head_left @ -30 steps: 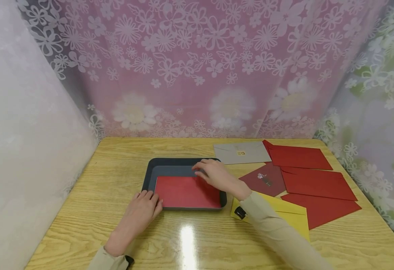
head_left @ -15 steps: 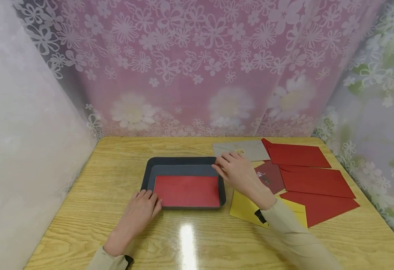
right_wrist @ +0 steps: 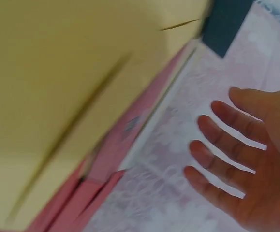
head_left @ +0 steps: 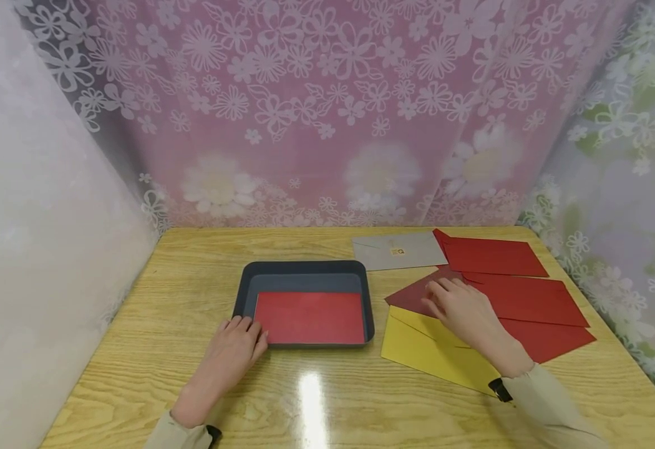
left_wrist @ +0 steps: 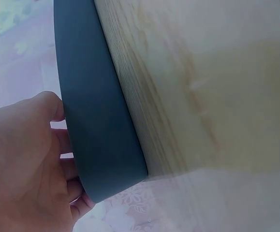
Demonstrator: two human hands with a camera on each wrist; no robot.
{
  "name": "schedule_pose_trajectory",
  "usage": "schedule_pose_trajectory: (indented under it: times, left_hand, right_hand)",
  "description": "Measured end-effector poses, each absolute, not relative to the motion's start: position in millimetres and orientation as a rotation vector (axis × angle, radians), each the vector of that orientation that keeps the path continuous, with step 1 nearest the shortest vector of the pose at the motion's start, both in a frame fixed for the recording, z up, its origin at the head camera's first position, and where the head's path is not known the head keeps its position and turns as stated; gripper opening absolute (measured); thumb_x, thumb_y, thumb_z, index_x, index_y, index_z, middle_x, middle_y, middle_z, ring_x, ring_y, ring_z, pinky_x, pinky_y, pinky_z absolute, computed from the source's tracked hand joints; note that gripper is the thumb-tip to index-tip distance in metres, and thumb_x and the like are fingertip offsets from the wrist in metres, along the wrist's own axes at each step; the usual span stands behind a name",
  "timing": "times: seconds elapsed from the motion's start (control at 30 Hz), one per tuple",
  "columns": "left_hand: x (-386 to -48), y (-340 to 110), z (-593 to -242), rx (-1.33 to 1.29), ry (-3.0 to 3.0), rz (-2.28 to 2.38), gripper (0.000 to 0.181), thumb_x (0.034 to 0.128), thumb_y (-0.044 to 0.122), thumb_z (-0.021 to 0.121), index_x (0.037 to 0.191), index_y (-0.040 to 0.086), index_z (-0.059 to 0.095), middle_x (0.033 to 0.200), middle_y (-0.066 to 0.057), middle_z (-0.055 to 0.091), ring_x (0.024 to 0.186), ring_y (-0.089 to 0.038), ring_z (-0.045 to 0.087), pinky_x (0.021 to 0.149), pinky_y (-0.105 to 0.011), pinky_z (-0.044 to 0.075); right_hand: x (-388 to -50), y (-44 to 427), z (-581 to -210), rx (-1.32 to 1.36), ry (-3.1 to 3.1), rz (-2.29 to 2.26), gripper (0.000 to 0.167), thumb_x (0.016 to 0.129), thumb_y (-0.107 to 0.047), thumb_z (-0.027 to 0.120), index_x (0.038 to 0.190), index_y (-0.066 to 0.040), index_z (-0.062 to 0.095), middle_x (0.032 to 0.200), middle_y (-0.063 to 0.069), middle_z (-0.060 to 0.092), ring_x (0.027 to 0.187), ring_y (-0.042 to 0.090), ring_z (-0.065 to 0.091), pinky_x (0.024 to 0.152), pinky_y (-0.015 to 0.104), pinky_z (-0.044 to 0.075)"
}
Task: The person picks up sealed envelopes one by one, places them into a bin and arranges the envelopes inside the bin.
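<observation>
A dark grey tray (head_left: 299,268) stands on the table with a red envelope (head_left: 309,318) lying flat inside, towards its near right. My left hand (head_left: 234,346) holds the tray's near left corner; in the left wrist view its fingers (left_wrist: 68,169) curl over the rim. On the right, my right hand (head_left: 462,312) is over the maroon envelope (head_left: 412,293) and the far edge of the yellow envelope (head_left: 440,349). The right wrist view shows its fingers (right_wrist: 227,145) spread and loosely bent, apart from the paper, holding nothing.
Behind the maroon envelope lies a grey envelope (head_left: 378,251) with a small gold mark. Three red envelopes overlap at the right: a far one (head_left: 496,255), a middle one (head_left: 535,299) and a near one (head_left: 546,340). A pink flowered curtain (head_left: 305,156) hangs behind the table (head_left: 193,262).
My right hand has moved from above the tray, rightwards past its edge, to over the maroon and yellow envelopes. The left hand, the tray and the red envelope in it have stayed in place.
</observation>
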State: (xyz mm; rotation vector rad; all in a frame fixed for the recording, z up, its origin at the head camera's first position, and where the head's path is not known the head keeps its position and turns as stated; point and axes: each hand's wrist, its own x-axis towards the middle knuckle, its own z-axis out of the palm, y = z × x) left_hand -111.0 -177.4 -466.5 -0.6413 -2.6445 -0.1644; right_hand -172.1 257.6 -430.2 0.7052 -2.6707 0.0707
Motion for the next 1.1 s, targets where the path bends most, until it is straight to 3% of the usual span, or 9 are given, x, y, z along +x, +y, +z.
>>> schedule_pose_trajectory:
  times: [0.2,0.4,0.77,0.9,1.0,1.1]
  left_hand:
    - [-110.8,-177.9,-467.3,-0.638,-2.658,-0.164,0.032,0.0963,0.022,0.067,0.07,0.016,0.049,0.067,0.003,0.037,0.063,-0.016,0.034,0.064,-0.03,0.03]
    - [-111.0,-179.4,-468.7,-0.645,-2.637,-0.153,0.031,0.0956,0.022,0.067,0.071,0.016,0.05,0.067,0.002,0.038,0.063,-0.016,0.034,0.063,-0.03,0.029]
    - [-112.1,-178.7,-468.3,-0.649,-2.631,-0.156,0.032,0.096,0.021,0.066,0.07,0.015,0.049,0.067,0.002,0.039,0.063,-0.017,0.033,0.063,-0.03,0.029]
    - [-112.7,-178.6,-469.7,-0.653,-2.626,-0.154,0.032,0.0964,0.022,0.065,0.07,0.016,0.049,0.067,0.002,0.038,0.063,-0.017,0.033,0.063,-0.029,0.028]
    - [-113.1,-178.9,-470.8,-0.655,-2.617,-0.15,0.032,0.096,0.022,0.066,0.07,0.016,0.049,0.067,0.002,0.038,0.063,-0.017,0.033,0.063,-0.03,0.028]
    - [-113.1,-179.2,-471.1,-0.653,-2.611,-0.15,0.032,0.0957,0.022,0.066,0.07,0.016,0.049,0.067,0.002,0.039,0.063,-0.017,0.034,0.062,-0.03,0.028]
  right_hand:
    - [-158.1,282.0,-442.4,0.644,-2.868,0.063,0.03,0.085,-0.038,0.08,0.087,-0.014,0.062,0.073,-0.004,0.053,0.062,0.014,0.05,0.047,0.027,0.037]
    - [-151.9,289.0,-450.8,0.635,-2.989,0.096,0.051,0.075,-0.056,0.08,0.095,-0.012,0.066,0.086,0.0,0.06,0.074,0.021,0.06,0.055,0.033,0.047]
    - [-160.7,289.9,-456.8,0.678,-3.045,0.246,0.052,0.072,-0.044,0.088,0.09,-0.008,0.056,0.083,-0.001,0.051,0.074,0.015,0.046,0.064,0.031,0.044]
    - [-162.3,289.8,-455.8,0.658,-3.097,0.358,0.053,0.075,-0.04,0.086,0.093,-0.006,0.05,0.072,0.0,0.047,0.062,0.012,0.039,0.055,0.028,0.034]
    - [-162.3,289.6,-454.3,0.649,-3.073,0.429,0.05,0.079,-0.035,0.084,0.099,-0.005,0.049,0.075,0.003,0.057,0.055,0.011,0.041,0.05,0.025,0.032]
    - [-162.2,288.8,-452.7,0.659,-2.981,0.416,0.04,0.086,-0.026,0.08,0.105,-0.003,0.053,0.085,0.009,0.065,0.057,0.013,0.051,0.051,0.028,0.04]
